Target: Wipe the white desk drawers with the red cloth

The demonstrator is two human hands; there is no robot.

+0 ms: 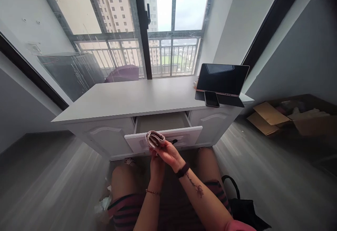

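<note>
Striped fabric (125, 209) is lying nearest. The right hand (170, 154) is grasping a soft, pinkish rolled cloth (155, 140), its layers curling, and the left hand (156, 155) is gripping it from below, before an open white panelled drawer (188, 137). Far right, a glossy black tablet (223, 80) is leaning behind a smartphone (211, 99); rightward, a cardboard box (272, 114) is gaping.

From head height — forward, downward

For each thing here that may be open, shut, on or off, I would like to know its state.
Cloth: bundled up, held in right hand; left hand just below
Drawer: pulled open
Tablet: propped up, screen dark
Phone: lying flat, screen dark
Cardboard box: flaps open
Window: appears shut
</note>
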